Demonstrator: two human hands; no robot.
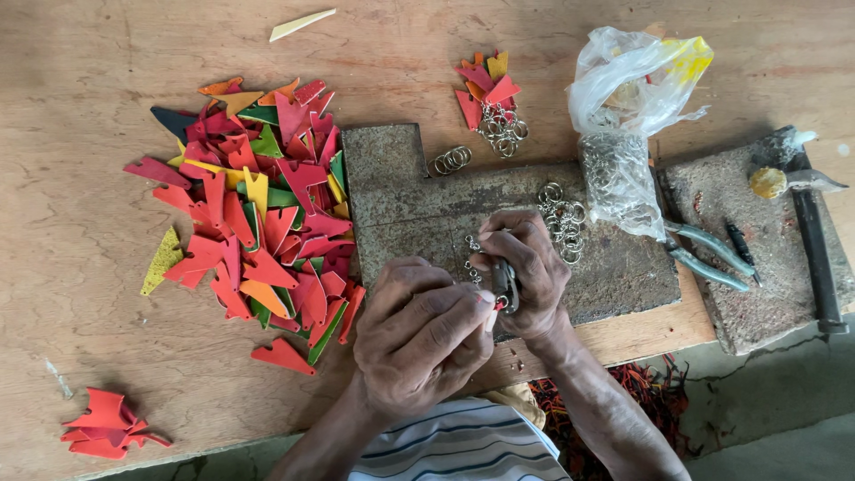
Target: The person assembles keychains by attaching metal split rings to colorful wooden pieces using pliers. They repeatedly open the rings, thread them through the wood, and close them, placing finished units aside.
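My left hand (419, 334) is closed around a small piece, with a bit of red showing at its fingertips near my right hand. My right hand (525, 276) grips a small dark plier-like tool (505, 283), and a short metal chain (471, 260) hangs by its fingers. Both hands meet above a dark, worn metal plate (401, 187) on the wooden table (89, 107). Left of the plate lies a big heap of red, orange, yellow and green leather cutouts (258, 214).
Loose key rings (450, 160) and more rings (563, 218) lie on the plate. A plastic bag of rings (619, 178), finished tags with rings (490, 102), pliers (708, 254), a hammer (806, 240) on a second slab and a small red pile (107, 423) are around.
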